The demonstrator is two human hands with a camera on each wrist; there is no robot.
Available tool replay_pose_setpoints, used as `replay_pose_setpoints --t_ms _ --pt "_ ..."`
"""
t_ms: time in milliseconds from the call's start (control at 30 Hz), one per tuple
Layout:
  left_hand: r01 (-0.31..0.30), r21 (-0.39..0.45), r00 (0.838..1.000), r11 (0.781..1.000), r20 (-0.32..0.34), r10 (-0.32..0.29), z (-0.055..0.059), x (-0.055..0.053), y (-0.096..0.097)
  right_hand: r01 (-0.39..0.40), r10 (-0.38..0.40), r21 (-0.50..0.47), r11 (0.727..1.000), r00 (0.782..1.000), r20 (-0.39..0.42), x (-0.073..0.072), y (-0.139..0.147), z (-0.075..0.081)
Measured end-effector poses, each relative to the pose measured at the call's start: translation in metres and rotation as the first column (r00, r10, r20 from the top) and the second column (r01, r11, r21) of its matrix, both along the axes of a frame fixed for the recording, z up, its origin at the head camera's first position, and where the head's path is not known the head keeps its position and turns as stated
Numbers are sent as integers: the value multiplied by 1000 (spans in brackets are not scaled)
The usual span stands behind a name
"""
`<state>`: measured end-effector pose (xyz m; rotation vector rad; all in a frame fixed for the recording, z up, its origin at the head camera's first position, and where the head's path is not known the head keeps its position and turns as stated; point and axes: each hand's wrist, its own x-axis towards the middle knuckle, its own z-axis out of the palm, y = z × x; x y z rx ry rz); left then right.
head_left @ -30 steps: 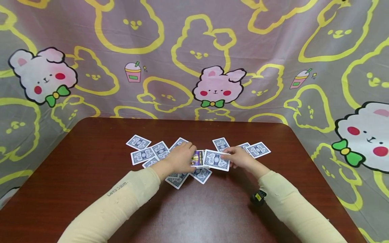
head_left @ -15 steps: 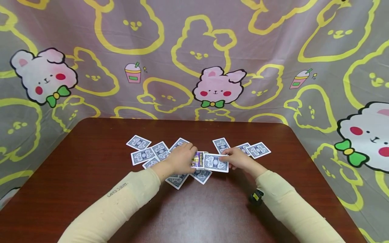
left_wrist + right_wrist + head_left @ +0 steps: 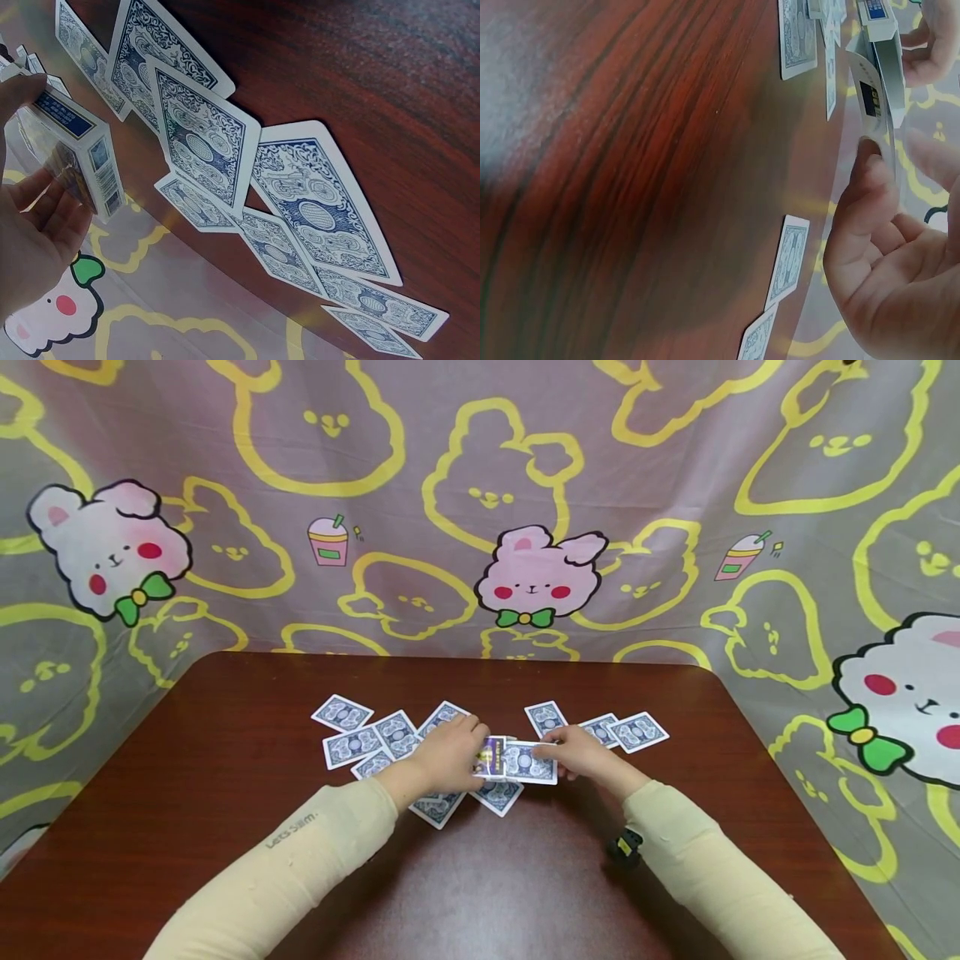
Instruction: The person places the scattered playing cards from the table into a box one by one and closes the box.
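My left hand [image 3: 450, 753] grips a small purple-and-yellow card box [image 3: 492, 757], thumb on one side and fingers on the other in the left wrist view. The box's open end faces right. At that end, my right hand [image 3: 587, 750] pinches a blue-backed playing card [image 3: 531, 762] by its right part. In the head view the card's left edge lies right at the box mouth. A white box flap [image 3: 889, 71] stands beside the bent card [image 3: 868, 94] in the right wrist view. The box is held raised over loose cards on the table.
Several blue-backed cards [image 3: 352, 746] lie face down and overlapping at the left. A few more cards [image 3: 637, 731] lie to the right, behind the right hand. The brown wooden table [image 3: 480, 893] ends at a patterned cloth [image 3: 420, 527].
My right hand has moved slightly left, bringing the card in line with the box and closer into its mouth. The left hand stays nearly still, and the loose cards have not moved.
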<state>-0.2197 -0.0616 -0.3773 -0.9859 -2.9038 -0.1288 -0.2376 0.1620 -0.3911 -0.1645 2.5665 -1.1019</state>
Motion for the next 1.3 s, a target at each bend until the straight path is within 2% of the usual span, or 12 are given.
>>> replay_pose_setpoints --t_ms 200,467,933,1300 --pt "-8 18 1000 1000 16 8 0 -1 -2 41 -39 -50 998 998 39 2 5 1" --pt "-6 11 1000 1000 6 6 -1 -2 -3 72 -48 -171 983 989 142 4 7 0" --pt "-1 6 1000 1000 4 1 -3 -1 -1 78 -58 -154 985 989 135 3 -5 -2" --pt "-7 16 1000 1000 16 7 -2 -1 -2 85 -69 -118 989 988 138 2 0 0"
